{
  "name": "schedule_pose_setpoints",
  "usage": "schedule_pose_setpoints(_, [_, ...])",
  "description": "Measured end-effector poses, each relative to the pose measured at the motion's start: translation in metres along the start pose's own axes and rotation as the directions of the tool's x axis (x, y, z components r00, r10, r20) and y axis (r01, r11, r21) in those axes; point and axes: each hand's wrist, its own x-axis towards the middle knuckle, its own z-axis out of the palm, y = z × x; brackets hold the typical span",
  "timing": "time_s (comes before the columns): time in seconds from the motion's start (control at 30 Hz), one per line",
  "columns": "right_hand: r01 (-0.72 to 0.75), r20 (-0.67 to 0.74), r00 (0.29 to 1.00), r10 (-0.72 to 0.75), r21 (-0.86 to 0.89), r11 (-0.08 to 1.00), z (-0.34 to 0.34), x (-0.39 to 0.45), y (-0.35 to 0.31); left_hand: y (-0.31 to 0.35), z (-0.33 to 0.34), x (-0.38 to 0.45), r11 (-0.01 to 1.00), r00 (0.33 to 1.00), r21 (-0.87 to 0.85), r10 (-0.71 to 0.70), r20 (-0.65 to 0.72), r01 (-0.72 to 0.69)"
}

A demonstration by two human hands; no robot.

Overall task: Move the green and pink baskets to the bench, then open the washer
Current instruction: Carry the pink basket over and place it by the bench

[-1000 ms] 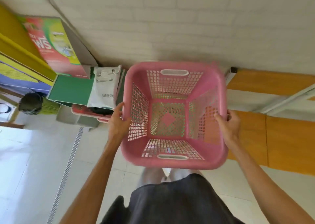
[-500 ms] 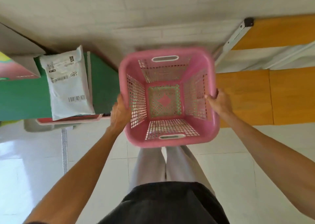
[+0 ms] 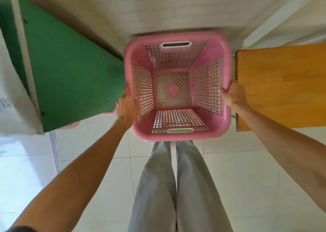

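Note:
I hold a pink perforated laundry basket [image 3: 176, 138] in front of me, above my legs. Green shows through its handle slots and holes, so a green basket [image 3: 180, 131] seems nested under it, mostly hidden. My left hand [image 3: 126, 106] grips the basket's left rim and my right hand [image 3: 233, 95] grips the right rim. The basket is empty inside. An orange wooden bench top [image 3: 282, 87] lies just right of the basket, close to my right hand. No washer is in view.
A green board [image 3: 70, 76] juts in from the left, nearly touching the basket and my left hand, with a white bag [image 3: 12, 99] lying on it. A white metal frame [image 3: 282, 14] runs behind the bench. Pale tiled floor with a drain strip [image 3: 54, 152] lies below.
The basket, held in both hands throughout, has come closer to the wall and sits between the green board and the orange bench. My view has tilted further down.

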Motion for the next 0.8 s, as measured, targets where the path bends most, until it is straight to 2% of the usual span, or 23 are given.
schedule_pose_setpoints(0.17, [-0.013, 0.082, 0.996, 0.017, -0.049, 0.999, 0.013, 0.017, 0.007, -0.014, 0.02, 0.019, 1.0, 0.999, -0.014, 0.0, 0.043, 0.001])
schedule_pose_setpoints(0.37, [-0.012, 0.191, 0.981, 0.039, -0.142, 0.99, 0.002, 0.009, -0.001, -0.019, 0.001, 0.012, 0.995, 0.964, -0.034, 0.104, 0.245, -0.098])
schedule_pose_setpoints(0.53, [0.102, 0.279, 0.957, -0.077, -0.077, 0.992, -0.029, -0.035, -0.021, -0.004, -0.05, -0.018, 0.988, 0.921, 0.087, 0.086, 0.379, -0.128])
schedule_pose_setpoints(0.67, [0.089, 0.314, 0.948, -0.055, -0.096, 0.991, -0.059, -0.1, -0.05, 0.037, -0.111, -0.064, 0.981, 0.918, 0.101, 0.118, 0.379, -0.168])
schedule_pose_setpoints(0.8, [0.119, 0.32, 0.945, -0.074, -0.122, 0.985, -0.08, -0.178, -0.069, 0.064, -0.156, -0.109, 0.921, 0.912, 0.259, 0.184, 0.367, -0.29])
